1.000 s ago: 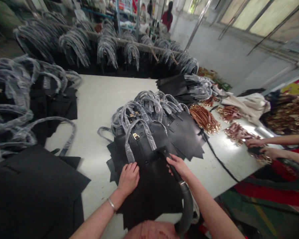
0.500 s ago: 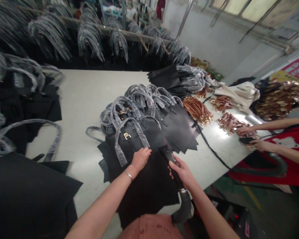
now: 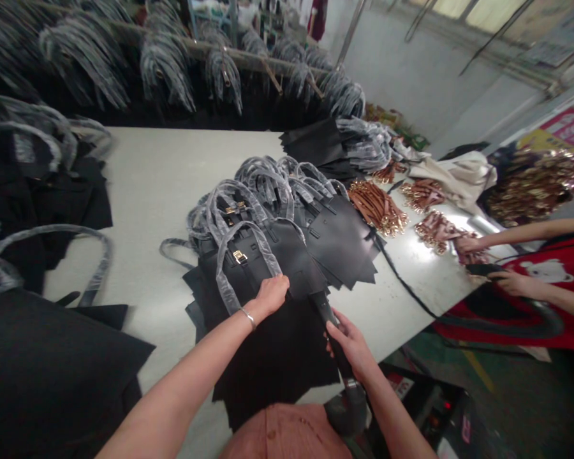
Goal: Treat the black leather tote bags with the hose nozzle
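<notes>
My left hand (image 3: 271, 293), with a bracelet at the wrist, is closed on the lower edge of a black leather bag panel (image 3: 296, 255). That panel carries a plastic-wrapped handle (image 3: 268, 252) and a gold buckle (image 3: 240, 256). My right hand (image 3: 347, 338) grips a black hose nozzle (image 3: 337, 347), its flat tip hidden under the panel's edge. Beneath lie stacked black panels (image 3: 277, 357). More panels with wrapped handles (image 3: 342, 239) fan out behind and to the right.
Black bag pieces (image 3: 52, 357) pile up on the left of the white table (image 3: 143, 172). Brown straps with gold clasps (image 3: 375, 207) lie at the right. A co-worker's hand (image 3: 511, 280) holds another hose nozzle. Wrapped handles (image 3: 165, 64) hang from a rail behind.
The nozzle's tip, which lay in view by the panel's edge, has slid under it. My left hand stays at the edge; the view has shifted slightly.
</notes>
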Tool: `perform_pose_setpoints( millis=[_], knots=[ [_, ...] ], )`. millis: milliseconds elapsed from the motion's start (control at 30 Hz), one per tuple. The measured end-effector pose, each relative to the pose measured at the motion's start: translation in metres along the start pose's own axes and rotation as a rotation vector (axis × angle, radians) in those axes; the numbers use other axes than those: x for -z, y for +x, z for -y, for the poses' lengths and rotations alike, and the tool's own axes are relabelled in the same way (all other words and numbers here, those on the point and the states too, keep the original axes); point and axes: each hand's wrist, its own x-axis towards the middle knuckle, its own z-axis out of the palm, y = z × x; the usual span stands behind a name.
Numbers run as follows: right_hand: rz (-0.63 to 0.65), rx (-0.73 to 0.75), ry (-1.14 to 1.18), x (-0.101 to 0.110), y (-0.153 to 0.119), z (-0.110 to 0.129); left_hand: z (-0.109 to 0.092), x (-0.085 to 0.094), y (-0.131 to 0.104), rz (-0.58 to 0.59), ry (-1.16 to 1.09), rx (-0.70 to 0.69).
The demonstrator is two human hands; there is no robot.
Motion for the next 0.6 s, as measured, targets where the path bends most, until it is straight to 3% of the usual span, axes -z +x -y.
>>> perform_pose_setpoints(
  millis=[167, 267, 433, 600],
  knots=[
    [0.065, -0.006, -0.037, -0.008, 0.002, 0.001, 0.007, 0.004, 0.010, -0.026, -0.237, 0.066],
    [0.117, -0.022, -0.062, -0.014, 0.006, 0.004, 0.011, 0.006, 0.003, -0.124, -0.312, 0.099],
    [0.183, -0.054, -0.095, -0.025, 0.021, 0.012, 0.012, 0.000, -0.026, -0.310, -0.264, 0.114],
    [0.189, -0.036, -0.093, -0.047, 0.043, 0.025, 0.007, -0.006, -0.037, -0.296, -0.112, 0.039]
  ],
)
